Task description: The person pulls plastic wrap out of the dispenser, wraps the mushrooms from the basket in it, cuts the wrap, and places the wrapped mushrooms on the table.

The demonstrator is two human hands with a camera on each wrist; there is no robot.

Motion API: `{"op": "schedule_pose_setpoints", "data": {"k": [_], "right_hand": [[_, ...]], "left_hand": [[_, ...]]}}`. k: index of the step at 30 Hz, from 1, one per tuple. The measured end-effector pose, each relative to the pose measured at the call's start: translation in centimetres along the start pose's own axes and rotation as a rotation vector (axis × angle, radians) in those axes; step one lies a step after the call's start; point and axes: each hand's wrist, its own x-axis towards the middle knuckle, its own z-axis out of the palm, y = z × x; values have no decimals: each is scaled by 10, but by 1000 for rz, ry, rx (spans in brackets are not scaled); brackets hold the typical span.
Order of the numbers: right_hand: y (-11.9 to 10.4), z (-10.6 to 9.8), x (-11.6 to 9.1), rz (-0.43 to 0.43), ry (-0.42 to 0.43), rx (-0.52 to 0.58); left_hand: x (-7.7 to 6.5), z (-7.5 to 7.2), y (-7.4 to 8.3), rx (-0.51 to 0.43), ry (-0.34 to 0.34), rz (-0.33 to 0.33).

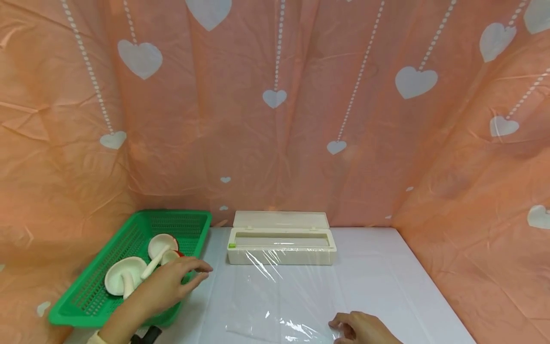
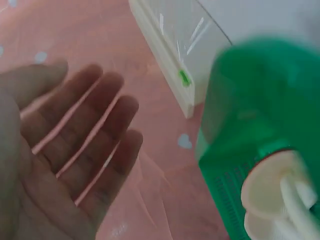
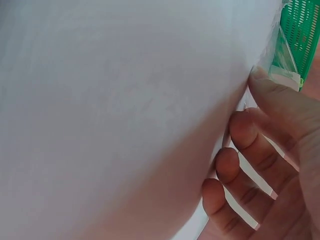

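Note:
My left hand (image 1: pixel 174 282) hovers over the right side of a green basket (image 1: pixel 92 310), its fingers extended. The left wrist view shows its palm with nothing in it. White spoons (image 1: pixel 126 275) with wide round bowls lie in the basket, some with red on the outside; the left forearm partly covers them. From a cream cling film box (image 1: pixel 281 257), clear film (image 1: pixel 279 301) stretches over the table toward me. At the film's front right corner is my right hand (image 1: pixel 365 328), fingers loosely bent. In the right wrist view its fingertips (image 3: pixel 227 162) meet the white surface, thumb apart from them.
The box's lid (image 1: pixel 281 219) stands raised at the back, and a small green piece (image 1: pixel 232 245) sits at its left end. White cloth (image 1: pixel 386 272) covers the table. An orange curtain (image 1: pixel 249 119) with pale hearts encloses the back and sides.

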Motion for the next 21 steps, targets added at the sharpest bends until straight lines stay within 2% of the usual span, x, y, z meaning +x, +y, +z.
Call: {"op": "schedule_pose_setpoints", "data": {"k": [2, 4, 9, 13, 16, 21], "right_hand": [[1, 0, -1, -3, -1, 5], [2, 0, -1, -13, 3, 2], [2, 0, -1, -28, 11, -3], [2, 0, -2, -23, 15, 4], [2, 0, -2, -23, 12, 10], [4, 1, -2, -37, 0, 17]], "left_hand": [[3, -5, -6, 32, 23, -58], [5, -10, -13, 39, 8, -145], [9, -24, -35, 47, -103, -310], [8, -28, -54, 60, -182, -370], [5, -29, -66, 96, -227, -390], [0, -29, -78, 150, -317, -441]]}}
